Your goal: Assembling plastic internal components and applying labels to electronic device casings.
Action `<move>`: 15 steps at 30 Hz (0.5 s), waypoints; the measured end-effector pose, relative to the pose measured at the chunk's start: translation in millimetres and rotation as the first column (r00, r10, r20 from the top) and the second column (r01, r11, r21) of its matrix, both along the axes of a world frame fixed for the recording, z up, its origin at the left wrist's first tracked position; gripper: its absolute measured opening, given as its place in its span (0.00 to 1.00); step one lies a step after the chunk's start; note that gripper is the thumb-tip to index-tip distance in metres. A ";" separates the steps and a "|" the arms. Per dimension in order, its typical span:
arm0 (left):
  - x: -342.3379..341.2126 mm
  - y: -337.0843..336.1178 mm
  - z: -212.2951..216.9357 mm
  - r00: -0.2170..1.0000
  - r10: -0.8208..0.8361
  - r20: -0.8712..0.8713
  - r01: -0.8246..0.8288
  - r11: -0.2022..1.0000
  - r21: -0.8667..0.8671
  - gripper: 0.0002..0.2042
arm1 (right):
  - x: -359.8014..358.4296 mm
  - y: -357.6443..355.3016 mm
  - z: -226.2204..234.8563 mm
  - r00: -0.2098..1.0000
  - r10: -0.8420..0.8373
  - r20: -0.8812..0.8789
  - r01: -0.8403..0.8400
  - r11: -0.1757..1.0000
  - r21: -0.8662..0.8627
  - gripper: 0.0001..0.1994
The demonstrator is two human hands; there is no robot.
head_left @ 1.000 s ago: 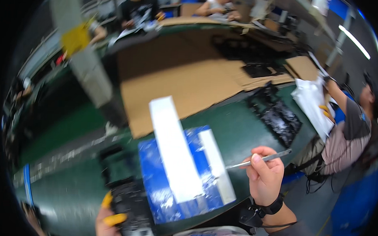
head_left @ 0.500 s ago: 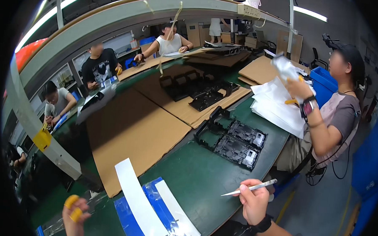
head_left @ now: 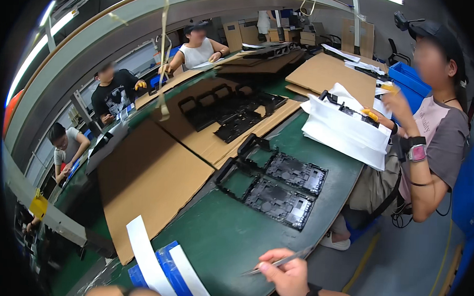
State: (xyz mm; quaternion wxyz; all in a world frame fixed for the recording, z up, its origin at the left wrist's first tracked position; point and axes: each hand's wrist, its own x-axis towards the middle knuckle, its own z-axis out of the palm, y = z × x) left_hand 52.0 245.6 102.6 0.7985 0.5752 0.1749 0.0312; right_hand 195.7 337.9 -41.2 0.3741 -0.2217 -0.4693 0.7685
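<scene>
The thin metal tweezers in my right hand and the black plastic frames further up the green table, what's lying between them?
Nothing: in the head view, only bare green table separates the tweezers from the black plastic frames.

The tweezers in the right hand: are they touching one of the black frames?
No: the tweezers in the right hand hover over bare green table, apart from the black frames.

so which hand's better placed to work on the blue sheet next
Probably right: the right hand holds the tweezers over the table edge, tips pointing toward the blue sheet. Only the left wrist shows at the bottom edge.
</scene>
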 end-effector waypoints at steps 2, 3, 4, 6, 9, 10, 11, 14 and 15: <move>-67.2 51.9 -7.8 0.939 0.336 -0.073 -0.291 0.890 0.351 0.14 | -1.8 3.8 -14.0 0.982 -0.184 -0.050 0.190 0.916 0.353 0.06; -78.1 89.4 13.1 0.692 0.721 -0.033 -0.718 0.692 0.069 0.12 | -5.1 1.0 -10.9 0.978 -0.206 -0.019 0.199 0.913 0.356 0.05; -111.2 131.6 9.2 0.604 0.797 0.021 -0.726 0.538 0.428 0.11 | -5.2 -2.1 -7.0 0.971 -0.240 0.015 0.218 0.906 0.364 0.04; -163.6 201.3 -16.5 -0.204 0.963 0.176 -0.831 -0.265 0.489 0.10 | -6.1 -13.3 -5.4 0.971 -0.240 0.007 0.227 0.927 0.297 0.04; -207.3 279.1 -47.5 -0.237 0.970 -0.062 0.187 0.108 0.977 0.15 | -0.5 -13.0 -2.5 0.964 -0.264 0.028 0.247 0.929 0.275 0.04; -207.0 298.0 -61.7 -0.196 0.975 -0.106 0.297 0.162 0.941 0.18 | -0.7 -9.9 -1.4 0.949 -0.309 0.057 0.275 0.905 0.325 0.04; -203.1 307.7 -75.7 -0.218 0.965 -0.145 0.269 0.203 0.942 0.21 | 0.0 -7.8 0.9 0.942 -0.328 0.075 0.289 0.904 0.316 0.04; -202.6 319.3 -96.1 -0.255 0.915 -0.311 0.276 0.378 0.884 0.33 | 0.8 1.6 9.6 0.953 -0.293 0.081 0.226 0.860 0.458 0.02; -203.0 319.7 -96.8 -0.234 0.921 -0.312 0.258 0.368 0.893 0.34 | 1.2 2.0 9.2 0.950 -0.298 0.096 0.225 0.863 0.452 0.02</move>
